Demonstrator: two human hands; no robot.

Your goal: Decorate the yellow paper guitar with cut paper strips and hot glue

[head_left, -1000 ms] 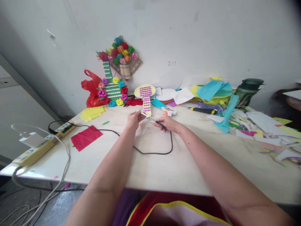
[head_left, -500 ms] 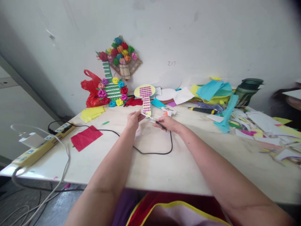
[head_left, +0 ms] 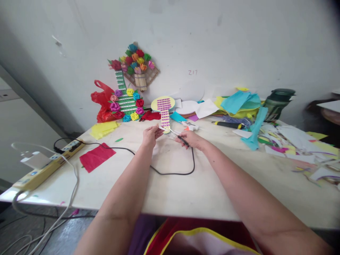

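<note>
My left hand (head_left: pixel 152 134) pinches a small white strip of paper (head_left: pixel 161 127) between thumb and fingers. In my right hand (head_left: pixel 191 139) are scissors (head_left: pixel 183 141) with dark handles, their thin blades pointing left toward the strip. Whether the blades touch the paper I cannot tell. Just beyond both hands stands a pale yellow cutout (head_left: pixel 165 118) with an oval top and a narrow stem, covered by a purple and white woven pattern. A white and orange glue gun (head_left: pixel 191 127) lies behind my right hand, partly hidden by it.
A black cable (head_left: pixel 172 174) loops over the table near my forearms. Red paper (head_left: pixel 97 157) and a power strip (head_left: pixel 50 164) lie left. Flower crafts (head_left: pixel 127 102) stand at the back. A utility knife (head_left: pixel 227 124), a dark bottle (head_left: pixel 278 104) and paper scraps (head_left: pixel 300 141) are right.
The scissors have drawn back slightly to the right, away from my left fingers. My left hand stays nearly in place with the strip.
</note>
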